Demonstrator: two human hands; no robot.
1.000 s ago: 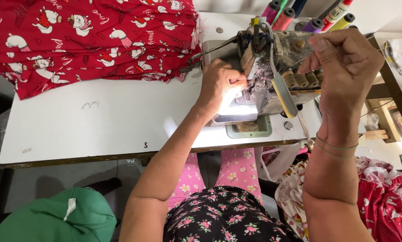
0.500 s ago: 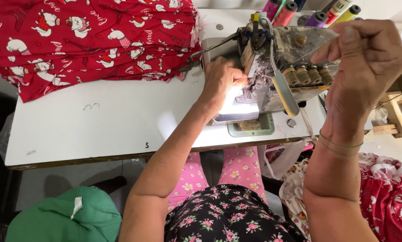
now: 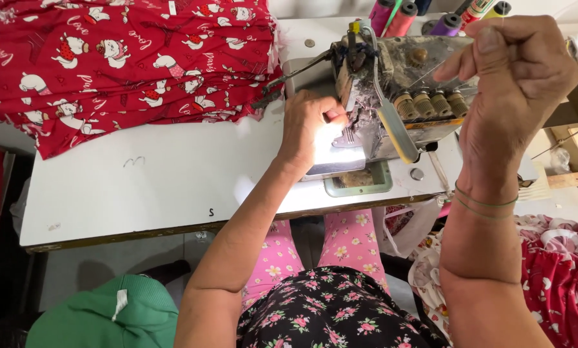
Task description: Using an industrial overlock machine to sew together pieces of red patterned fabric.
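A tall stack of red printed fabric pieces with small white cartoon figures [image 3: 127,64] is piled on the far left of the white work table [image 3: 140,187], its lower edge hanging over the tabletop. Coloured thread cones, pink, purple and yellow-green [image 3: 447,16], are stood in a row at the far edge of the table. A green cloth bundle with a white tag [image 3: 108,312] is seen low on the left, beneath the table. A heap of red and white patterned cloth [image 3: 559,270] is gathered at the lower right, beside a wooden frame [image 3: 576,174].
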